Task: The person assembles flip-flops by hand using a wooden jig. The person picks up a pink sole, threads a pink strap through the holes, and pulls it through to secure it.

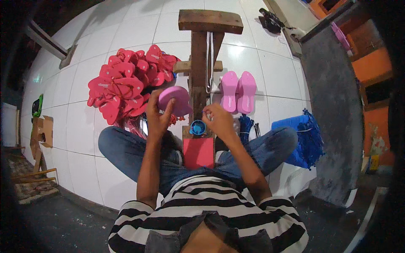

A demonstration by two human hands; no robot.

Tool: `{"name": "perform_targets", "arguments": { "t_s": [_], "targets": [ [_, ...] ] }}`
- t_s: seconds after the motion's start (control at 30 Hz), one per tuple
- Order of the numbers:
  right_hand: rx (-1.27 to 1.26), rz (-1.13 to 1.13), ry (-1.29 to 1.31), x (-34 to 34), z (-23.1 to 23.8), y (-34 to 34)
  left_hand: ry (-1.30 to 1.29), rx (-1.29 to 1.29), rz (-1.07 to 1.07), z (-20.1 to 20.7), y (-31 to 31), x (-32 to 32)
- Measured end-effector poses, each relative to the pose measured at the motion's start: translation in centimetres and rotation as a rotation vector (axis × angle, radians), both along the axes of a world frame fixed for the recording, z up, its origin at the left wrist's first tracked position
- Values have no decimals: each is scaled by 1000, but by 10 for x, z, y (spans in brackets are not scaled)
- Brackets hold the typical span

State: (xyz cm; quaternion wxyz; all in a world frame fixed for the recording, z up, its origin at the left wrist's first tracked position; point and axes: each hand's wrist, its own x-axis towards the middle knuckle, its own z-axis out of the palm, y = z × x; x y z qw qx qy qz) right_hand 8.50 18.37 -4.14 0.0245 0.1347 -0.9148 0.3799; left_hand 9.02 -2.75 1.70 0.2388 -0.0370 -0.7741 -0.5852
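Note:
My left hand (157, 114) grips a pink sandal sole (176, 98), thumb on one face, beside the upright wooden stand (198, 63). Fingertips of my right hand (218, 120) are pinched together close to the stand's right side; whatever they hold is too small to make out. Between my hands sits a small round blue container (197, 127) on the wood, with a red pad (198, 152) nearer to me. A long thin pale metal tool (209, 63) lies along the stand. Two more pink soles (229, 90) lie side by side on the floor to its right.
A big heap of red flip-flops (122, 82) covers the floor at left. On the right lie a bundle of blue straps (299, 141) and a smaller dark blue bunch (245, 126). Cardboard (43, 130) stands far left; a black bag (271, 21) lies far right.

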Motion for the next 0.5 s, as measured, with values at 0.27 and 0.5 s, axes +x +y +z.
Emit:
{"name": "perform_targets", "arguments": {
  "t_s": [0.27,0.5],
  "targets": [
    [594,192,-232,20,-120,-12,15,26,16,-6,-2,-1],
    [-680,51,-607,3,-25,12,-9,51,18,-12,-8,-1]
  ]
}}
